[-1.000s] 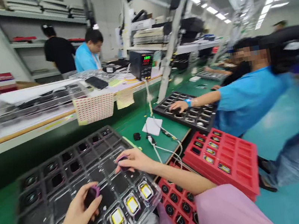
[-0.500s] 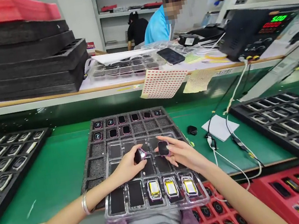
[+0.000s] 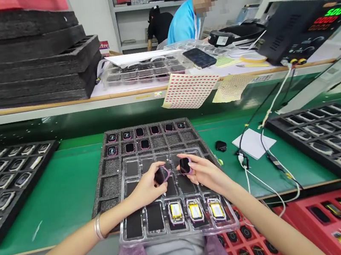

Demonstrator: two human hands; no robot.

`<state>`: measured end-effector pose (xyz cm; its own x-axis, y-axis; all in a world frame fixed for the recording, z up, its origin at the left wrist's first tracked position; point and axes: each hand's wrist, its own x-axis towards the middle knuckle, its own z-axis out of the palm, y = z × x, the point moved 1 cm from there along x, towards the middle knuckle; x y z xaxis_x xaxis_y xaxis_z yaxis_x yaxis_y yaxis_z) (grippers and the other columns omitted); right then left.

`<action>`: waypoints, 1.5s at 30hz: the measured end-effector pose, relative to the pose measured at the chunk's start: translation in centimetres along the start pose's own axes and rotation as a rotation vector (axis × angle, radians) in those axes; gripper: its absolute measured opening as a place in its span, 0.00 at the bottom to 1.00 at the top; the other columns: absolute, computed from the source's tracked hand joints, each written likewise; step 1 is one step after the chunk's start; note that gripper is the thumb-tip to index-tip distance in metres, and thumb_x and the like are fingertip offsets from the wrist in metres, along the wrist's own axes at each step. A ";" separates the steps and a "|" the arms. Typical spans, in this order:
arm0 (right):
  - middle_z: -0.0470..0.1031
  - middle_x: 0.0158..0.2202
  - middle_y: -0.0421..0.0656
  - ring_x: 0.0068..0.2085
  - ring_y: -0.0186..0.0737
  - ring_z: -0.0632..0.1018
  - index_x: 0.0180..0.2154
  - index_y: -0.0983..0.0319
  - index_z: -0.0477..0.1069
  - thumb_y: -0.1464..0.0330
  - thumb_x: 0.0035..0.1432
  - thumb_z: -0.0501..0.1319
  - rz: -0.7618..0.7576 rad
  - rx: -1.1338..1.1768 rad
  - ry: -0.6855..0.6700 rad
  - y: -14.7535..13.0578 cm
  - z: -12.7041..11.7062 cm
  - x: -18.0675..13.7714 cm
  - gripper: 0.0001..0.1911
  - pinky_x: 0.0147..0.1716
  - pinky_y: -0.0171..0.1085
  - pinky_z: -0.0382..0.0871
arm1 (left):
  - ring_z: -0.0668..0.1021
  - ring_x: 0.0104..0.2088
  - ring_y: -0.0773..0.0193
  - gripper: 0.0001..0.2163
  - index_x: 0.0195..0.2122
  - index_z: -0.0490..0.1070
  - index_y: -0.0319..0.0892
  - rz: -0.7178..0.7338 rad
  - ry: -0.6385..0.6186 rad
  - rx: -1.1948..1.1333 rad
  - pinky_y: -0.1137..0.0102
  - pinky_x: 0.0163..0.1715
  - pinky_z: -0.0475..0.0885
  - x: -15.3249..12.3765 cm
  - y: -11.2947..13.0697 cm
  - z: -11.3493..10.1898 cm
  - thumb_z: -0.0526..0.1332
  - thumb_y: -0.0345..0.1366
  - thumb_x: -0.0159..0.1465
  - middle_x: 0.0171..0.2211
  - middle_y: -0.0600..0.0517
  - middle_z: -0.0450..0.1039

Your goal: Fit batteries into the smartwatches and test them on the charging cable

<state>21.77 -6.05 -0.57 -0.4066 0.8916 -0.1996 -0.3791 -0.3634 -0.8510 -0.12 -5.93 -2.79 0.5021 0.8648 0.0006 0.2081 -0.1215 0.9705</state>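
Note:
Between the fingertips of my left hand (image 3: 149, 183) is a dark smartwatch (image 3: 161, 175) with a pinkish-purple rim, its face tilted. My right hand (image 3: 206, 172) pinches a second watch (image 3: 184, 166), dark-faced with a purple edge. Both watches are held apart, over a clear plastic tray (image 3: 181, 234) with compartments. Three open watch bodies with yellow and white batteries, one of them a watch body (image 3: 195, 210), lie in the tray's near row. Under the tray's far part is a dark grey foam tray (image 3: 108, 185), with several watches in its far rows.
Black trays of watch frames stand left (image 3: 22, 192) and right (image 3: 331, 141). Cables (image 3: 265, 185), white paper (image 3: 254, 143) and a small black object (image 3: 220, 146) lie on the green bench. Red trays (image 3: 322, 224) sit low right. A power supply (image 3: 301, 33) stands on the shelf; two people are beyond.
The watch in my left hand has turned, its face now darker and more visible. The right-hand watch has turned slightly. The camera view has shifted a little.

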 end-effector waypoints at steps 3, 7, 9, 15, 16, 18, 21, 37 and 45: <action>0.76 0.39 0.51 0.24 0.29 0.70 0.53 0.62 0.67 0.68 0.56 0.64 -0.008 0.002 -0.006 0.1 -0.1 0.0 0.22 0.21 0.28 0.62 | 0.69 0.27 0.71 0.22 0.52 0.56 0.42 -0.004 0.010 -0.061 0.74 0.26 0.65 0.0 -0.1 0.0 0.59 0.30 0.57 0.40 0.51 0.68; 0.76 0.40 0.52 0.24 0.29 0.69 0.53 0.62 0.67 0.68 0.59 0.62 -0.005 0.001 -0.028 0.2 -0.1 -0.1 0.20 0.20 0.28 0.61 | 0.71 0.34 0.66 0.19 0.51 0.62 0.42 -0.010 0.041 0.007 0.71 0.34 0.67 0.1 0.0 0.0 0.60 0.33 0.58 0.41 0.50 0.68; 0.76 0.40 0.52 0.23 0.29 0.68 0.53 0.62 0.66 0.68 0.59 0.61 -0.006 -0.003 -0.040 0.2 0.0 -0.1 0.19 0.20 0.28 0.61 | 0.71 0.37 0.63 0.19 0.52 0.62 0.42 -0.024 0.036 0.003 0.69 0.37 0.68 0.2 0.0 0.0 0.60 0.34 0.59 0.42 0.50 0.68; 0.76 0.41 0.51 0.24 0.30 0.69 0.53 0.61 0.66 0.69 0.58 0.62 -0.014 -0.024 -0.037 0.1 0.2 -0.3 0.20 0.21 0.30 0.62 | 0.71 0.40 0.62 0.26 0.60 0.55 0.45 0.043 -0.009 -0.021 0.68 0.37 0.69 -0.2 0.4 -0.4 0.59 0.38 0.61 0.45 0.47 0.64; 0.76 0.41 0.51 0.24 0.30 0.69 0.53 0.61 0.66 0.69 0.58 0.62 -0.014 -0.026 -0.036 0.1 0.2 -0.4 0.20 0.21 0.30 0.62 | 0.70 0.39 0.63 0.25 0.60 0.57 0.46 0.067 -0.018 0.009 0.68 0.36 0.69 -0.2 0.7 -0.5 0.59 0.38 0.62 0.45 0.48 0.63; 0.76 0.41 0.51 0.24 0.29 0.69 0.53 0.61 0.66 0.68 0.59 0.62 -0.015 -0.029 -0.032 0.0 0.2 -0.4 0.20 0.21 0.30 0.61 | 0.70 0.37 0.65 0.24 0.58 0.59 0.47 0.080 -0.033 0.013 0.70 0.33 0.68 -0.3 1.1 -0.9 0.61 0.38 0.60 0.44 0.49 0.62; 0.76 0.41 0.52 0.23 0.29 0.68 0.54 0.62 0.65 0.68 0.59 0.62 -0.020 -0.038 -0.018 -0.1 0.3 -0.6 0.21 0.21 0.30 0.61 | 0.70 0.30 0.69 0.25 0.54 0.62 0.45 0.015 -0.020 -0.181 0.72 0.30 0.66 -0.2 1.4 -1.3 0.66 0.37 0.56 0.37 0.52 0.66; 0.76 0.35 0.50 0.20 0.31 0.67 0.49 0.63 0.70 0.65 0.53 0.65 -0.051 -0.169 0.054 -0.7 0.0 -0.4 0.20 0.18 0.32 0.60 | 0.71 0.26 0.70 0.18 0.45 0.69 0.36 -0.251 0.054 -0.710 0.74 0.27 0.65 0.7 1.5 -1.1 0.61 0.45 0.60 0.27 0.54 0.67; 0.76 0.35 0.49 0.19 0.30 0.66 0.49 0.63 0.69 0.65 0.54 0.65 -0.031 -0.195 0.076 -0.3 -0.5 0.1 0.21 0.19 0.33 0.59 | 0.63 0.15 0.76 0.17 0.50 0.64 0.40 -0.120 0.059 -0.195 0.76 0.18 0.58 0.5 0.9 -1.0 0.59 0.35 0.59 0.27 0.58 0.65</action>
<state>22.20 -5.69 -0.58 -0.3309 0.9219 -0.2016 -0.2197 -0.2830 -0.9336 -0.49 -5.15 -1.68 0.4320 0.8952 -0.1091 0.0945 0.0754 0.9927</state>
